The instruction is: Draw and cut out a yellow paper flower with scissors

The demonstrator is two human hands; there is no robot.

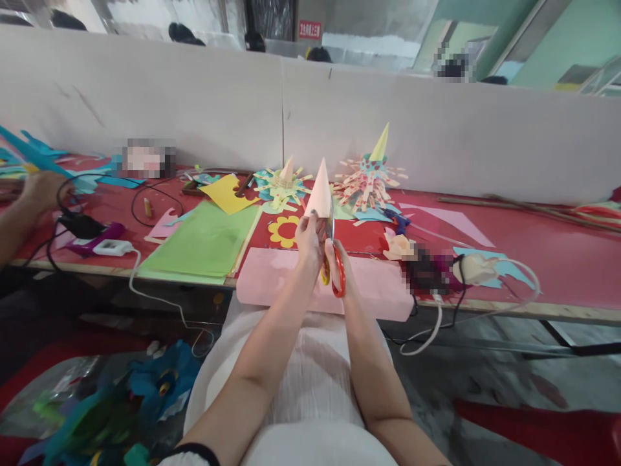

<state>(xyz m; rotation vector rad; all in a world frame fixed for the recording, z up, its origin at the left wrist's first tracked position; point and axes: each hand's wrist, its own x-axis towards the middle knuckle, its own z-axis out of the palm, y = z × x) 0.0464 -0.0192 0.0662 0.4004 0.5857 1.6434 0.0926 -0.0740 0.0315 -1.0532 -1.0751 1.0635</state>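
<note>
My left hand point(309, 241) is closed round the lower part of a pale pink paper cone point(319, 189), its tip pointing up. In my right hand point(339, 262) is a pair of scissors point(338, 285) with red and yellow handles. The blades stand upright against the cone's right side; whether they are apart I cannot make out. Under both hands a pink sheet point(272, 278) hangs over the table's front edge. Behind them stand a fringed paper piece with a pink cone point(286, 173) and a taller one with a yellow-green cone point(380, 144).
Green paper sheets point(194, 239) and a yellow scrap point(230, 194) lie to the left on the red table point(436, 236). A blue glue gun point(398, 220) and a corded power strip point(451, 268) sit at right. Another person's hand point(46, 194) shows at far left.
</note>
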